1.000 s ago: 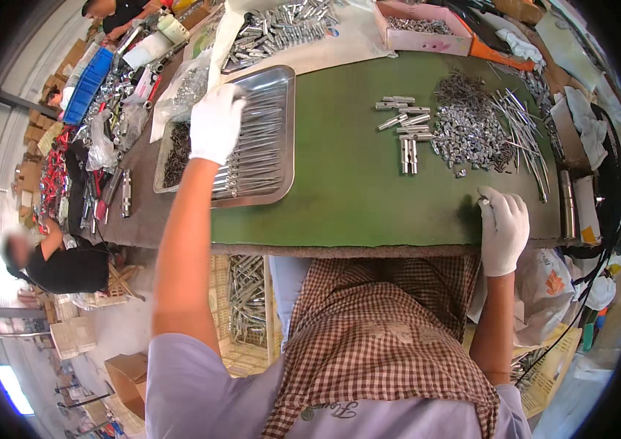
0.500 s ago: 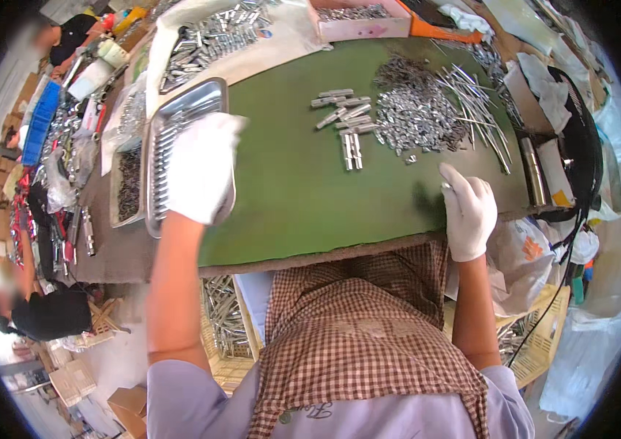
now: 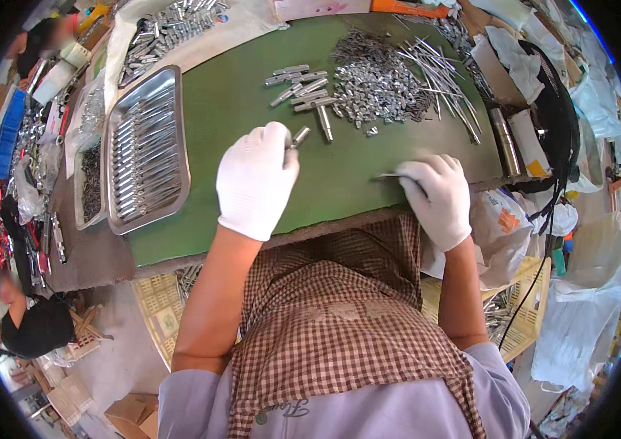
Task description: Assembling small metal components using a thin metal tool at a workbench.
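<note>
White-gloved left hand [image 3: 256,179] pinches short metal tube [image 3: 299,137] over green bench [image 3: 230,110]; right hand [image 3: 436,196] grips thin metal rod [image 3: 387,175].

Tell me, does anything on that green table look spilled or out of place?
Nothing looks spilled or broken. The heap of small metal parts is loose, with thin rods fanned untidily beside it, but the metal tray holds its pieces in neat rows. The left hand and right hand each hold a small metal piece.

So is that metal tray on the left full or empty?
Partly full: the metal tray holds rows of slim metal rods laid lengthwise, with bare tray bottom showing near its front edge.
</note>
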The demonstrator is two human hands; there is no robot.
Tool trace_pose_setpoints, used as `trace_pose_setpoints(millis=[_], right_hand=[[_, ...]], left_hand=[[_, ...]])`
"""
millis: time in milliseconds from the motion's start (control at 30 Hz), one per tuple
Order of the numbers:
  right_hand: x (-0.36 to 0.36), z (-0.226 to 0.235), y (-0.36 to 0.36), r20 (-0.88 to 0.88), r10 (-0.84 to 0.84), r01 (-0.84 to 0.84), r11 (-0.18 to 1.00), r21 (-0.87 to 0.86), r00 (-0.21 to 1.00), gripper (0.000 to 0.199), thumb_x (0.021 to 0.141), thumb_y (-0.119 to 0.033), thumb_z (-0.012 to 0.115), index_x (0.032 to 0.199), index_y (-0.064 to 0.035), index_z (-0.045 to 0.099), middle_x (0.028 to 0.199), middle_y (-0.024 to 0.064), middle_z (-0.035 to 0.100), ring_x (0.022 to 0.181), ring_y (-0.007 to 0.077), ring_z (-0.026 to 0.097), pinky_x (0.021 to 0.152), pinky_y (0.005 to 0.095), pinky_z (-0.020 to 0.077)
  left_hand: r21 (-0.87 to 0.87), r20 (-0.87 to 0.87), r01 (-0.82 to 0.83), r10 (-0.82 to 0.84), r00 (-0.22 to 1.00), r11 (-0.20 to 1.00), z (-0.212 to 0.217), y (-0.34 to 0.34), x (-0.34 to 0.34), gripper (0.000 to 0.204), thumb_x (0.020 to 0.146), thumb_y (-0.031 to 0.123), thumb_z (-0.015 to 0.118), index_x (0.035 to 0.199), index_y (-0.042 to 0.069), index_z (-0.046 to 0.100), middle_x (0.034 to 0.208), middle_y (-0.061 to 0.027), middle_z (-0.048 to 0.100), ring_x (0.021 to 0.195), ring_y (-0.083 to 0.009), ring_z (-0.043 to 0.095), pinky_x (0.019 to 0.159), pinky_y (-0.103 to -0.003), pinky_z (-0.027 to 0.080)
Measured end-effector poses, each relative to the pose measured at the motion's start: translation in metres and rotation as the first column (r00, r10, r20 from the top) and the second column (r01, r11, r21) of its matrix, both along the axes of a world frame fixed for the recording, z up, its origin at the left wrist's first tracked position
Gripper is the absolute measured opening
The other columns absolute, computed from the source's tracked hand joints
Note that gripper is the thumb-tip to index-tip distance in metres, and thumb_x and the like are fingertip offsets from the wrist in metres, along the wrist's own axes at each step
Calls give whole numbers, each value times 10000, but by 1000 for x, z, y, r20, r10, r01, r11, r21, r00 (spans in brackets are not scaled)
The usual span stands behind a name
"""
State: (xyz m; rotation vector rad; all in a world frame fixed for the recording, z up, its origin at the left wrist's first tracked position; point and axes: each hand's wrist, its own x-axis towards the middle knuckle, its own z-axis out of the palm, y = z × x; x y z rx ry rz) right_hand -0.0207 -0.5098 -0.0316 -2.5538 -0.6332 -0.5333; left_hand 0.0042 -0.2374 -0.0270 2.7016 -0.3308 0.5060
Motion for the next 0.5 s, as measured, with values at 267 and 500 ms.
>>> trace_pose_setpoints(millis=[267, 500], right_hand=[[-1, 0, 1, -22, 7, -8, 1000, -9, 1000, 164, 786, -92, 737, 929, -166, 706, 925, 14, 660, 926, 274, 619, 844, 424, 471], [-1, 1, -2, -45, -4, 4, 1000, -5, 999, 170, 783, -92, 740, 930, -170, 705, 928, 20, 656, 932, 278, 617, 857, 426, 470]], left_hand=[[-130, -70, 308, -319, 945, 942, 5, -41, -36, 159, 776, 114, 755, 927, 94, 706, 856, -75, 652, 807, -300, 632, 724, -415, 502], [-183, -64, 264, -279, 958, 947, -4, -54, -34, 143, 763, 108, 762, 895, 93, 708, 857, -75, 642, 801, -303, 621, 721, -429, 484]])
